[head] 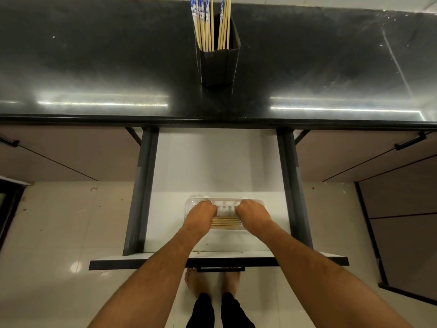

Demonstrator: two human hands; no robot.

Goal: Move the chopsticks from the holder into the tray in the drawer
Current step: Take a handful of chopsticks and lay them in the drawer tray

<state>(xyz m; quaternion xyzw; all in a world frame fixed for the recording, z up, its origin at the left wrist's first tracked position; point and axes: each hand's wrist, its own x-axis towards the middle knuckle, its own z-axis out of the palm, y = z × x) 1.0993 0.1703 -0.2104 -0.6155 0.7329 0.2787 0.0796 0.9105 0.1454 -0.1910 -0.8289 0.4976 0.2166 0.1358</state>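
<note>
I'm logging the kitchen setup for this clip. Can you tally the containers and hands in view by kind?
Holder on the counter: 1
Clear tray in the drawer: 1
Hands, left hand and right hand, over the tray: 2
Total: 4

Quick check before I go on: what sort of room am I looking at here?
Most likely a home kitchen: a dark polished countertop carries a holder of chopsticks, an open drawer below holds a clear tray, with cabinet doors either side.
</note>
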